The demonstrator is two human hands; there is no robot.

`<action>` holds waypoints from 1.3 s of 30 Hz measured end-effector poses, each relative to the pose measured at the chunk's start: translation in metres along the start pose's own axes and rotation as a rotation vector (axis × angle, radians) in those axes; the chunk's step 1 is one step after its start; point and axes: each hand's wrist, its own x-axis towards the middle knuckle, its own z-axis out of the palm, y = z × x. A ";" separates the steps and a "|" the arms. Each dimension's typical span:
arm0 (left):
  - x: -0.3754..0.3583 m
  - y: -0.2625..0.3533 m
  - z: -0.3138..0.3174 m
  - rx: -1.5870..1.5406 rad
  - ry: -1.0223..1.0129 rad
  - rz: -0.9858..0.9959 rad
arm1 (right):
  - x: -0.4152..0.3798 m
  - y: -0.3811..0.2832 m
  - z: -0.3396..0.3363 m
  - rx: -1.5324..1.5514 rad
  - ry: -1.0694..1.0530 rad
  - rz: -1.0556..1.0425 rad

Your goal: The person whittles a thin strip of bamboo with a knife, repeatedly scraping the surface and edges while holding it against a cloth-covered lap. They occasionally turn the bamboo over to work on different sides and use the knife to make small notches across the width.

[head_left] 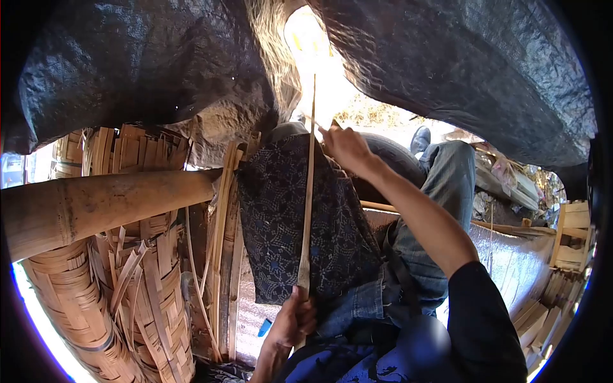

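Note:
A long, thin bamboo strip (309, 210) runs upright through the middle of the view, over a dark patterned cloth (271, 223) spread on the lap. Near the strip's lower end, my left hand (291, 321) is closed round it. My right hand (347, 148) is closed beside the strip's upper part, on a small thin tool, perhaps a knife, whose blade (309, 120) reaches the strip. Bright light behind blurs the tool's outline.
A thick bamboo pole (108, 207) juts in from the left above woven bamboo rolls (76, 300). Dark plastic sheeting (472, 70) hangs overhead. A tyre (391, 159) lies beyond my right forearm, near the jeans-clad leg. Bamboo pieces (536, 325) lie at right.

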 end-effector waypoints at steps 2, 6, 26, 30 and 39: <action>0.000 0.000 -0.003 -0.020 -0.032 -0.040 | 0.022 0.016 -0.013 0.277 0.002 0.228; 0.006 0.001 -0.007 -0.076 -0.118 -0.086 | -0.017 -0.016 -0.044 0.290 0.047 0.155; 0.000 0.006 0.006 -0.007 -0.109 -0.071 | -0.045 -0.002 -0.017 0.066 0.055 -0.106; 0.004 0.004 0.000 -0.162 -0.180 -0.096 | -0.057 -0.032 -0.049 0.235 0.244 -0.199; 0.003 0.006 0.009 -0.106 -0.115 -0.061 | -0.111 -0.057 -0.032 0.279 0.014 -0.129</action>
